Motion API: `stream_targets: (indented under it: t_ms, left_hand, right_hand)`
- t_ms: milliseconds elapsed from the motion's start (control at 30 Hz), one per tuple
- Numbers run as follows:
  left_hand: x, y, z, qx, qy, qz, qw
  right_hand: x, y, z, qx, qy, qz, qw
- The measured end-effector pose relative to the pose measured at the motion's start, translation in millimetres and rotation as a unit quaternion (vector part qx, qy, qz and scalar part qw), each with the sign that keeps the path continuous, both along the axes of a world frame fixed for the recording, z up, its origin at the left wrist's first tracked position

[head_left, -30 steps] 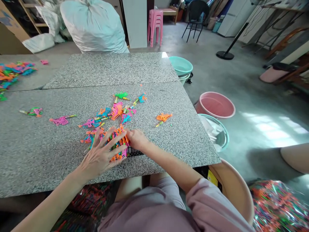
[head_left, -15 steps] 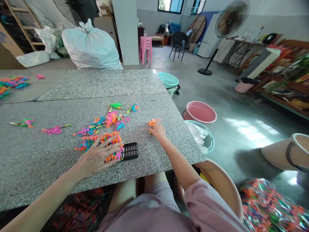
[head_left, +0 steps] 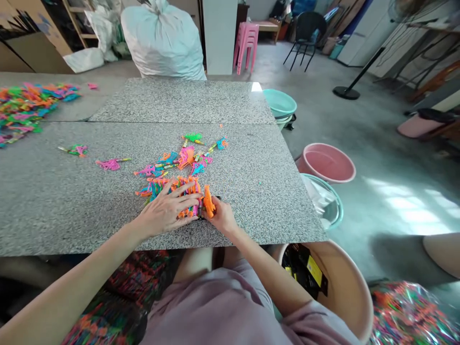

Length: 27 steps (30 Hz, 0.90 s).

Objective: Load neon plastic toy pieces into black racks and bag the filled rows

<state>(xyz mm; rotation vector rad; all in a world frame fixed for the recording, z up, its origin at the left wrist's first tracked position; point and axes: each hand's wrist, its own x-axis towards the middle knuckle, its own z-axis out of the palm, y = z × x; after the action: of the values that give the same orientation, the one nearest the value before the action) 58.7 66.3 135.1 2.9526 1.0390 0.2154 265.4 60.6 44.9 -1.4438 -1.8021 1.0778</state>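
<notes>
My left hand (head_left: 163, 213) lies with spread fingers over a packed row of bright plastic figures (head_left: 154, 189) in orange, pink and blue. They sit in a black rack (head_left: 200, 211), mostly hidden by figures and hands. At the rack's right end, my right hand (head_left: 223, 218) pinches an orange plastic figure (head_left: 208, 202), held roughly upright beside the row; its lower end is hidden. Just beyond the rack, several loose figures on short striped sticks, such as a pink one (head_left: 186, 156) and a green one (head_left: 193, 137), lie on the speckled table (head_left: 251, 158).
A larger heap of figures (head_left: 25, 108) covers the table's far left. Past the right edge stand a pink tub (head_left: 328, 163), teal basins (head_left: 280, 103) and a beige bin (head_left: 345, 287) near my legs. A full white sack (head_left: 163, 43) stands behind the table.
My right hand has moved left from the bare tabletop to the rack's right end, bringing the orange figure. My left hand stays over the row. The camera view has shifted.
</notes>
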Motion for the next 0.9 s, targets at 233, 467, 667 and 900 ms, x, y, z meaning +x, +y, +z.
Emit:
stream_targets:
  t_ms: [233, 467, 667, 900]
  left_hand:
    - [-2, 2, -2.6, 0.02, -0.038, -0.018, 0.999]
    - [-2, 1, -4.2, 0.001, -0.043, -0.013, 0.999]
    - [0, -1, -0.5, -0.016, -0.029, 0.001, 0.999]
    - [-1, -2, -2.3, -0.03, -0.033, 0.005, 0.999]
  right_hand:
    - [2, 8, -7, 0.007, 0.034, -0.02, 0.999]
    - [8, -6, -4, 0.004, 0.074, -0.048, 0.996]
    - [-1, -12, -3, -0.06, 0.066, -0.067, 0.994]
    - [-16, -18, 6, 0.018, -0.166, -0.006, 0.986]
